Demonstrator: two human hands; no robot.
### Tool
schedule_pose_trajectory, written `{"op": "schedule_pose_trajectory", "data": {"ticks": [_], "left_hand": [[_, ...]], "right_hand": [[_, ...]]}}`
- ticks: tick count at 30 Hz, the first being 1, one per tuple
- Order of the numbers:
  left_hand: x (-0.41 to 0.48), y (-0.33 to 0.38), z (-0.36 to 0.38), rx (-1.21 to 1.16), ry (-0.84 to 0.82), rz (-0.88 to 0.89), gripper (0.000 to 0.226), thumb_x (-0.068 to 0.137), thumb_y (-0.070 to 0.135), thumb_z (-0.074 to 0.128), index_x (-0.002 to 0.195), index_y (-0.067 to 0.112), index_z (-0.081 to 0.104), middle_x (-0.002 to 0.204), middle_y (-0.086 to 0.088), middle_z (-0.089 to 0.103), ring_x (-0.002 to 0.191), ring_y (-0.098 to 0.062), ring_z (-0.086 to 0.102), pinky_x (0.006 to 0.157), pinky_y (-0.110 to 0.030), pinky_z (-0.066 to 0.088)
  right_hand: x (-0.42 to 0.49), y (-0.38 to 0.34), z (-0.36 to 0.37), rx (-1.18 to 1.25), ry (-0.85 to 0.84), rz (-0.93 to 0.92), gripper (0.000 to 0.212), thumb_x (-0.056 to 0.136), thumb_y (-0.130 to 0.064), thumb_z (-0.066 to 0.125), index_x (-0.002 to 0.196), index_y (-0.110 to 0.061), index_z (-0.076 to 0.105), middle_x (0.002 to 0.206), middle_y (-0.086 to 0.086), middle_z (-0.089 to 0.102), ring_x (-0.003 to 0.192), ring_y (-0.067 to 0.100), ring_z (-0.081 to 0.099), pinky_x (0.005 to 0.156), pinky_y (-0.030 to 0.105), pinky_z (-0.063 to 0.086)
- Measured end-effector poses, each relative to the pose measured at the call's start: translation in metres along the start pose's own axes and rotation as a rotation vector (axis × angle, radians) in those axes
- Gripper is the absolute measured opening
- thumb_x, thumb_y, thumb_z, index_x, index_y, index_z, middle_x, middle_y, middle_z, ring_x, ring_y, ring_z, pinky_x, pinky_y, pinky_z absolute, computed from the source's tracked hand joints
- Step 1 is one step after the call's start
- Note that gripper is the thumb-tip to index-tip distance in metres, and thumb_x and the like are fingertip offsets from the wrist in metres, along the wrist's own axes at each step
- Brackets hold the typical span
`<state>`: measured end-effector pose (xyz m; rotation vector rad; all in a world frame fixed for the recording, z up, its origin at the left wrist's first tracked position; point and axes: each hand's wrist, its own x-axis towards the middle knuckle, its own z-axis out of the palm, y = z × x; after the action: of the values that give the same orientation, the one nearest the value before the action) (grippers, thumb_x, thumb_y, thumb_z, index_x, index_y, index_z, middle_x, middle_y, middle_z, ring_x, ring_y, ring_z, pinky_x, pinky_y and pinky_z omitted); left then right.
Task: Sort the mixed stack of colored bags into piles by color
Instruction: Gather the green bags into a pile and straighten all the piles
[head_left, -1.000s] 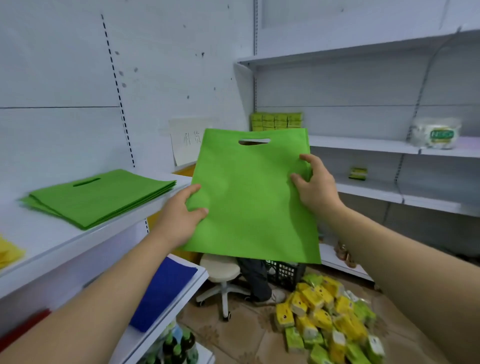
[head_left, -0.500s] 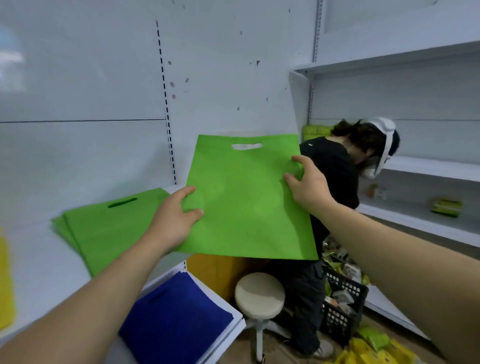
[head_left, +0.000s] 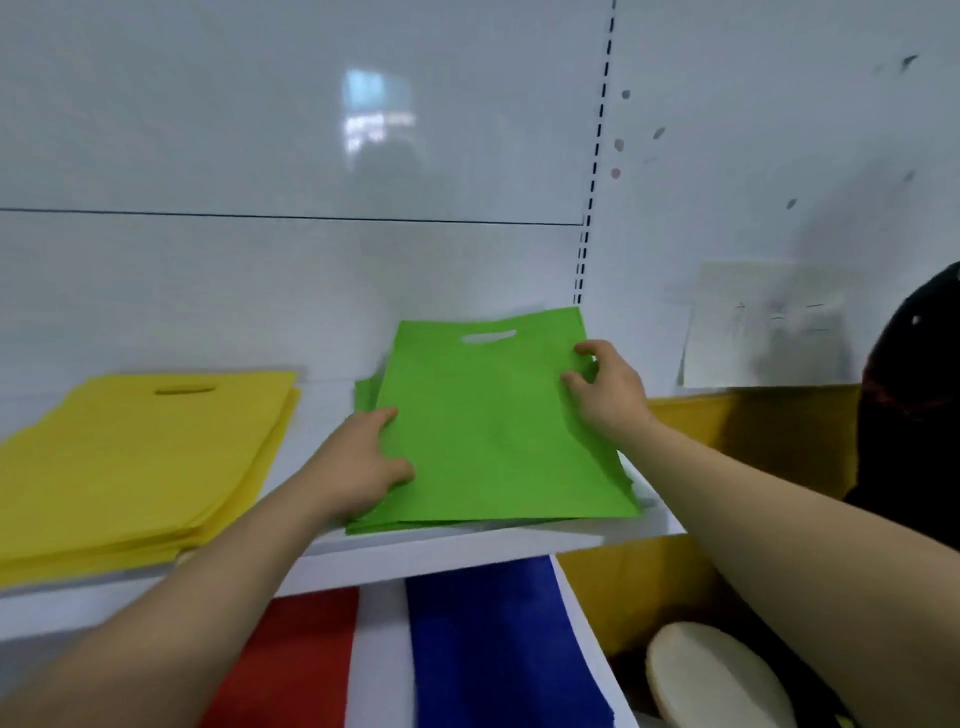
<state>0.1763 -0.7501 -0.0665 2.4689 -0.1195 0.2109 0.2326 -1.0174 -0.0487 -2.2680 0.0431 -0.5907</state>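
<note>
Green bag (head_left: 488, 431) sits on green pile (head_left: 366, 392) — long axis 6-to-12. Left hand (head_left: 358, 462) pinches its 9 o'clock edge, right hand (head_left: 608, 395) its 3 o'clock edge.

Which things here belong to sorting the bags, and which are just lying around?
In the job: green bag, gripped by left hand and right hand; green pile under it; yellow pile; red bags; blue bags.
Lying about: stool; sheet of paper.

The upper shelf (head_left: 415, 558) is hiding the far parts of the red bags (head_left: 291, 670) and blue bags (head_left: 493, 649); the bottom edge is cropping both. The paper sheet (head_left: 769, 332) is showing blurred, unreadable writing.
</note>
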Motion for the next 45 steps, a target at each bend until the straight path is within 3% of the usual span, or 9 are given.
{"op": "schedule_pose_trajectory", "data": {"ticks": [6,10,14,16,19,23,27,29,45], "left_hand": [[-0.021,-0.011,0.002,0.144,0.002,-0.034,0.078,0.079,0.053,0.066,0.143,0.018,0.039,0.150,-0.009,0.031,0.138,-0.018,0.031,0.110,-0.022,0.020],[-0.043,-0.001,-0.002,0.174,-0.175,-0.010,0.132,0.029,0.094,0.051,0.144,0.032,0.034,0.158,0.000,0.015,0.143,-0.009,0.016,0.107,-0.015,0.010],[-0.045,0.001,0.003,0.234,-0.161,0.031,0.080,0.074,0.058,0.069,0.142,0.032,0.038,0.157,0.000,0.019,0.142,-0.010,0.020,0.106,-0.014,0.013],[-0.045,0.001,0.006,0.262,-0.142,0.031,0.069,0.080,0.050,0.067,0.141,0.029,0.042,0.156,-0.001,0.024,0.141,-0.011,0.025,0.104,-0.014,0.017],[-0.047,0.004,0.008,0.254,-0.140,-0.014,0.073,0.078,0.056,0.066,0.141,0.027,0.043,0.155,-0.001,0.026,0.140,-0.011,0.027,0.104,-0.014,0.017],[-0.053,0.014,0.006,0.229,-0.150,-0.053,0.118,0.040,0.090,0.053,0.142,0.031,0.040,0.155,0.003,0.025,0.140,-0.010,0.026,0.105,-0.014,0.016],[-0.048,0.019,-0.006,0.250,-0.100,-0.096,0.077,0.078,0.058,0.063,0.144,0.026,0.037,0.154,0.003,0.029,0.139,-0.009,0.027,0.104,-0.014,0.018],[-0.046,0.021,-0.019,0.275,-0.049,-0.107,0.068,0.084,0.050,0.062,0.143,0.026,0.037,0.153,0.004,0.030,0.140,-0.010,0.027,0.106,-0.017,0.019],[-0.137,-0.062,-0.162,0.343,0.160,-0.266,0.064,0.088,0.045,0.060,0.144,0.025,0.037,0.152,0.006,0.033,0.138,-0.013,0.031,0.106,-0.022,0.025]], "right_hand": [[0.023,0.015,0.035,-0.171,-0.269,-0.021,0.047,0.093,-0.037,0.058,0.132,-0.012,0.051,0.134,0.011,0.053,0.121,0.027,0.050,0.097,0.029,0.038],[0.028,0.019,0.039,-0.258,-0.431,-0.029,0.060,0.090,-0.045,0.059,0.139,-0.013,0.044,0.139,0.013,0.048,0.123,0.028,0.048,0.099,0.030,0.039],[0.029,0.020,0.041,-0.302,-0.443,-0.097,0.058,0.092,-0.043,0.056,0.141,-0.014,0.042,0.142,0.015,0.043,0.124,0.030,0.048,0.100,0.032,0.038],[0.027,0.021,0.040,-0.295,-0.457,-0.109,0.058,0.093,-0.046,0.052,0.141,-0.013,0.043,0.143,0.015,0.043,0.126,0.030,0.047,0.101,0.032,0.037],[0.024,0.022,0.037,-0.328,-0.548,-0.136,0.062,0.093,-0.052,0.048,0.139,-0.010,0.045,0.142,0.014,0.045,0.126,0.030,0.047,0.100,0.032,0.038],[0.027,0.020,0.033,-0.411,-0.611,-0.187,0.063,0.094,-0.055,0.045,0.137,-0.009,0.047,0.142,0.013,0.046,0.128,0.029,0.045,0.101,0.032,0.037],[0.034,-0.001,0.025,-0.407,-0.585,-0.242,0.067,0.095,-0.055,0.042,0.144,-0.008,0.039,0.150,0.011,0.038,0.135,0.028,0.038,0.107,0.032,0.032],[0.034,-0.020,0.024,-0.369,-0.554,-0.300,0.067,0.096,-0.054,0.042,0.144,-0.008,0.039,0.150,0.011,0.037,0.136,0.028,0.037,0.107,0.033,0.031],[-0.056,-0.219,0.129,-0.237,-0.634,-0.582,0.064,0.096,-0.055,0.038,0.139,-0.008,0.043,0.145,0.011,0.044,0.132,0.028,0.040,0.101,0.032,0.035]]}}
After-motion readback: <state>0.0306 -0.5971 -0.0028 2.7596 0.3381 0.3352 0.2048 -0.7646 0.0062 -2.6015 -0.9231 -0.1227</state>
